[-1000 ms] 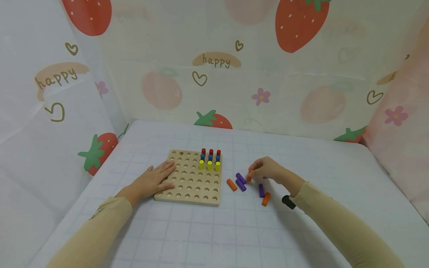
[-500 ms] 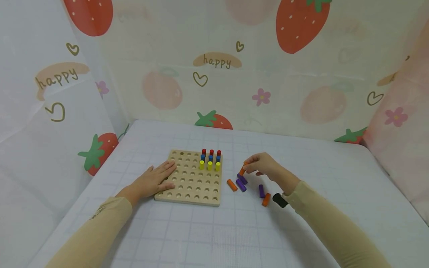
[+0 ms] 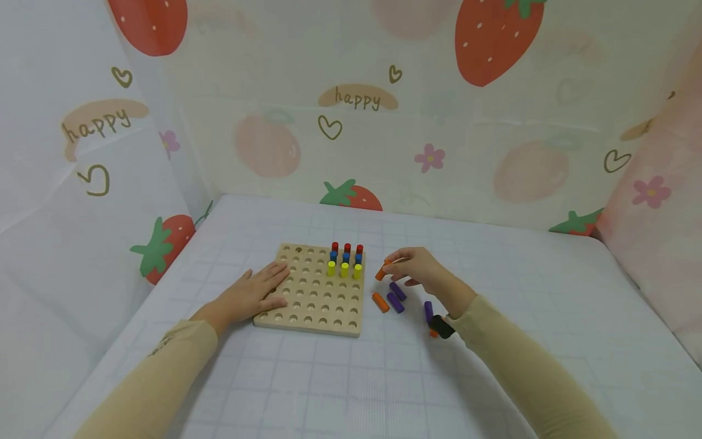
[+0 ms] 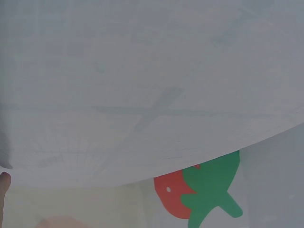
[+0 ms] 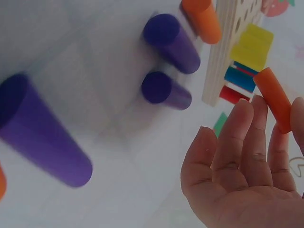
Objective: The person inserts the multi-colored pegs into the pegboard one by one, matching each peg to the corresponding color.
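Observation:
A wooden pegboard [image 3: 312,305] lies on the table, with red, blue and yellow pegs standing in rows at its far right corner. My left hand [image 3: 247,297] rests flat on the board's left side, fingers straight. Just right of the board, my right hand [image 3: 419,271] pinches an orange peg [image 5: 273,99] between thumb and fingers, held above the table and tilted. Below that hand lie two purple pegs [image 3: 395,302] and a loose orange peg [image 3: 380,302]. Only a fingertip [image 4: 4,183] of the left hand shows in the left wrist view.
Further right lies another purple peg [image 3: 428,311], beside an orange peg [image 3: 434,333] mostly hidden by the black wrist camera [image 3: 442,327]. A patterned cloth backdrop [image 3: 362,146] rises behind and beside the white gridded tabletop [image 3: 329,384].
My right hand has carried the orange peg leftward, from among the loose pegs to near the board's right edge. The left hand stays in place on the board.

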`<state>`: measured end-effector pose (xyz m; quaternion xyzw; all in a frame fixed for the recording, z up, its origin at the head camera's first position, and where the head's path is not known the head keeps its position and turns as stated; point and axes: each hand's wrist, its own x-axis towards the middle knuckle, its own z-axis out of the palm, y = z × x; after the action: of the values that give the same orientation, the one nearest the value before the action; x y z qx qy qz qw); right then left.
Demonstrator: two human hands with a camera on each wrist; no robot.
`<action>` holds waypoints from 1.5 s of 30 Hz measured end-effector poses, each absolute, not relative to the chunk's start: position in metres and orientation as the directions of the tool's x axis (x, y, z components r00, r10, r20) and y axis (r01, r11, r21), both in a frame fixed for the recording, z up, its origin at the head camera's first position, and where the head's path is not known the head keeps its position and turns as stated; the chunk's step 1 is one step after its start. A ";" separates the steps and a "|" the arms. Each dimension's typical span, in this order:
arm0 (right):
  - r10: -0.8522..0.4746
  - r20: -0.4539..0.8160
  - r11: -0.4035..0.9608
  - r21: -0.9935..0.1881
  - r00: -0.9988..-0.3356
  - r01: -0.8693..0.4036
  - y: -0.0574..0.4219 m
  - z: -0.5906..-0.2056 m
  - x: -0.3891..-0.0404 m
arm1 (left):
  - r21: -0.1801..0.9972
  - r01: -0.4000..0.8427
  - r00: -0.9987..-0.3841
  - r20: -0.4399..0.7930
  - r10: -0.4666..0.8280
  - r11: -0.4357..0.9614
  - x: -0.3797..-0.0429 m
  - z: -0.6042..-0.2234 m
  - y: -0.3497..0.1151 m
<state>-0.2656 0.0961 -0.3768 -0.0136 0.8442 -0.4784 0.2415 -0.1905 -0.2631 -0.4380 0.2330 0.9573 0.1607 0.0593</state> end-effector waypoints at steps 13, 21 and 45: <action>-0.187 -0.392 0.440 -0.853 -0.901 0.280 0.069 -0.382 -0.259 | 0.321 0.432 -0.884 -0.035 0.467 0.843 -0.191 -0.438 -0.263; -0.167 -0.387 0.392 -0.870 -0.907 0.300 0.050 -0.387 -0.252 | 0.329 0.431 -0.884 -0.031 0.466 0.840 -0.190 -0.437 -0.262; -0.207 -0.313 0.375 -0.901 -0.927 0.221 0.008 -0.396 -0.238 | 0.354 0.408 -0.888 -0.059 0.455 0.841 -0.191 -0.438 -0.263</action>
<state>-0.2383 0.0077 -0.3963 0.0043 0.8066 -0.5592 0.1913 -0.1908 -0.2633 -0.4383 0.2256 0.9570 0.1686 0.0704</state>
